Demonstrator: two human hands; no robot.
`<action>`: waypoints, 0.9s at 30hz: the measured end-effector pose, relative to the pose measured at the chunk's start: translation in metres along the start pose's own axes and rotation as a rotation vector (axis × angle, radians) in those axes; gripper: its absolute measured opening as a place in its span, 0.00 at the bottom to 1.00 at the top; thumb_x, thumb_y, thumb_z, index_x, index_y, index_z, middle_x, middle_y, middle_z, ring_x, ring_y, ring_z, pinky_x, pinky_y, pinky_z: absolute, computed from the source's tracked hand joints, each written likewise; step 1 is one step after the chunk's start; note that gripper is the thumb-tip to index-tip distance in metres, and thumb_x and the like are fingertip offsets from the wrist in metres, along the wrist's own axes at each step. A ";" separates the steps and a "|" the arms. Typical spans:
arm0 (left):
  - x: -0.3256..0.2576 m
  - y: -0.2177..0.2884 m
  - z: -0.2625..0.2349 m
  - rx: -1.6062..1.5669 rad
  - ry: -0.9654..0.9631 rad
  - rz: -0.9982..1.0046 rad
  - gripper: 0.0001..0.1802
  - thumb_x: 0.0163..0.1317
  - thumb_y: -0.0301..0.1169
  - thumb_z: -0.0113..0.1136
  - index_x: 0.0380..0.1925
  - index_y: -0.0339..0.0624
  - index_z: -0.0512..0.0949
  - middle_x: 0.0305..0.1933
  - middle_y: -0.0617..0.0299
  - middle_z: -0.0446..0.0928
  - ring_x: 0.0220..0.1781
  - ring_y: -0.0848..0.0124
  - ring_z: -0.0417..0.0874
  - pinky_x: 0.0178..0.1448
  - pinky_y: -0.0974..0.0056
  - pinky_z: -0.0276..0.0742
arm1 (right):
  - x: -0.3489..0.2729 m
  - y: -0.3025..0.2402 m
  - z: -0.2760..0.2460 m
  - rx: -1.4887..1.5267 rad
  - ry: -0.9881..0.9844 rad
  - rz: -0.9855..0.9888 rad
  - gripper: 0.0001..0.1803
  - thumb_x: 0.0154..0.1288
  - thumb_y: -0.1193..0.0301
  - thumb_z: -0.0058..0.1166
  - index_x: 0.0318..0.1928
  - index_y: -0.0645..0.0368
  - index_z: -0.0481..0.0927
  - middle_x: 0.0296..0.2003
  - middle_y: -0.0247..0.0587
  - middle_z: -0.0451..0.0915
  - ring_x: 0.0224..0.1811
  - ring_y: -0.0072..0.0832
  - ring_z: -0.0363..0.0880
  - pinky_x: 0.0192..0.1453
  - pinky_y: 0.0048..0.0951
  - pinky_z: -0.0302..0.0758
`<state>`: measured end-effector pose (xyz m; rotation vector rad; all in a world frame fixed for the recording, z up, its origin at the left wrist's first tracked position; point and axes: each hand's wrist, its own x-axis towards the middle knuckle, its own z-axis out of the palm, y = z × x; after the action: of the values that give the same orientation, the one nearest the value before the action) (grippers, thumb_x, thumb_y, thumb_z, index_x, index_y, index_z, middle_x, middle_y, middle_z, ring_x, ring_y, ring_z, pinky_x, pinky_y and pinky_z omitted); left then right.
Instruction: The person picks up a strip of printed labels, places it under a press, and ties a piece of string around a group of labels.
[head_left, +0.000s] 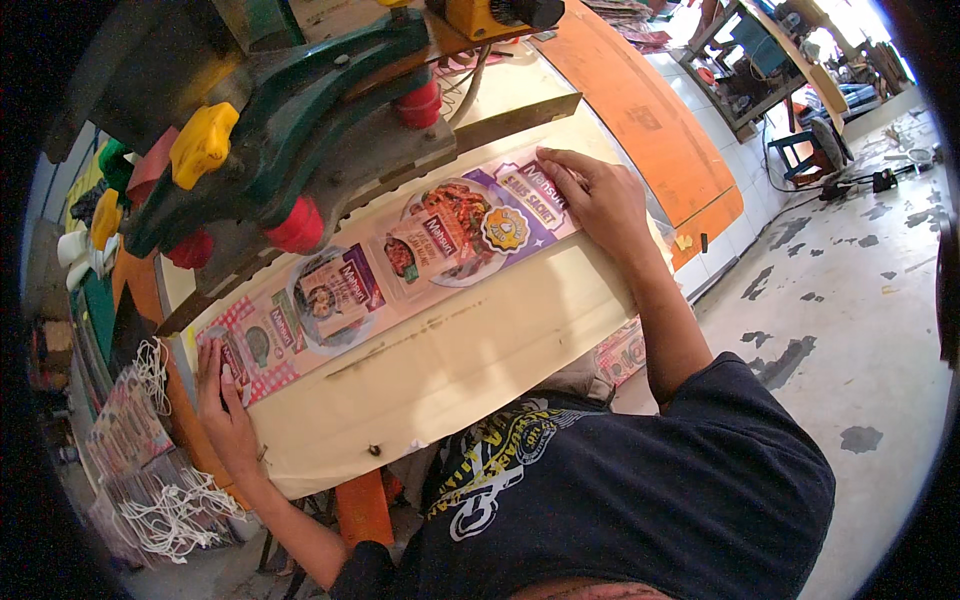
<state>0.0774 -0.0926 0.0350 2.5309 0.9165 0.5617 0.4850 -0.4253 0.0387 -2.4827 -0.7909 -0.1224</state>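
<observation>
A long stack of printed sheets (400, 265), pink and purple with food pictures, lies on a cream table (470, 360) under the blade of a green cutting machine (300, 130). My right hand (595, 195) presses flat on the stack's right end. My left hand (222, 390) rests on its left end at the table's edge. Both hands lie fingers down on the sheets without gripping them.
The machine has yellow knobs (203, 143) and red clamp feet (298, 226). A bundle of printed sheets with white string (150, 470) sits at lower left. An orange board (650, 110) lies beyond the table. A stained concrete floor (850, 300) and a workbench (770, 60) are at right.
</observation>
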 end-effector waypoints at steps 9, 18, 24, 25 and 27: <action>0.000 0.002 0.000 0.045 0.000 -0.003 0.23 0.79 0.34 0.45 0.69 0.39 0.73 0.73 0.49 0.71 0.78 0.54 0.67 0.78 0.55 0.60 | 0.000 -0.004 -0.002 -0.032 -0.035 0.018 0.18 0.74 0.50 0.54 0.52 0.39 0.89 0.33 0.43 0.88 0.35 0.41 0.87 0.40 0.39 0.79; 0.004 0.025 -0.011 0.269 -0.060 0.005 0.24 0.80 0.34 0.42 0.69 0.37 0.72 0.75 0.49 0.68 0.79 0.55 0.65 0.79 0.54 0.59 | -0.002 0.004 0.003 0.054 0.023 -0.014 0.15 0.72 0.52 0.54 0.50 0.37 0.89 0.29 0.45 0.87 0.34 0.45 0.87 0.41 0.45 0.81; 0.002 0.014 -0.010 0.157 -0.067 -0.032 0.23 0.80 0.34 0.42 0.69 0.37 0.72 0.75 0.49 0.69 0.79 0.55 0.66 0.79 0.55 0.60 | -0.003 -0.003 -0.003 -0.008 -0.017 0.006 0.15 0.73 0.53 0.55 0.52 0.41 0.89 0.36 0.42 0.89 0.36 0.41 0.88 0.43 0.40 0.81; 0.000 0.009 -0.010 0.209 -0.065 -0.021 0.23 0.80 0.33 0.42 0.69 0.37 0.72 0.75 0.49 0.69 0.78 0.55 0.66 0.79 0.55 0.60 | -0.001 -0.001 -0.004 -0.005 0.009 -0.011 0.15 0.73 0.53 0.55 0.52 0.41 0.89 0.35 0.43 0.89 0.36 0.41 0.88 0.42 0.40 0.81; 0.002 0.026 -0.014 0.283 -0.077 -0.009 0.23 0.79 0.33 0.43 0.69 0.37 0.72 0.75 0.49 0.69 0.78 0.55 0.66 0.79 0.55 0.60 | -0.003 0.004 0.001 0.008 0.038 -0.036 0.15 0.73 0.54 0.55 0.53 0.41 0.88 0.34 0.43 0.88 0.35 0.40 0.87 0.41 0.39 0.80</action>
<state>0.0853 -0.1062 0.0595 2.7739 1.0430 0.3486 0.4847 -0.4293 0.0356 -2.4518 -0.8187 -0.1785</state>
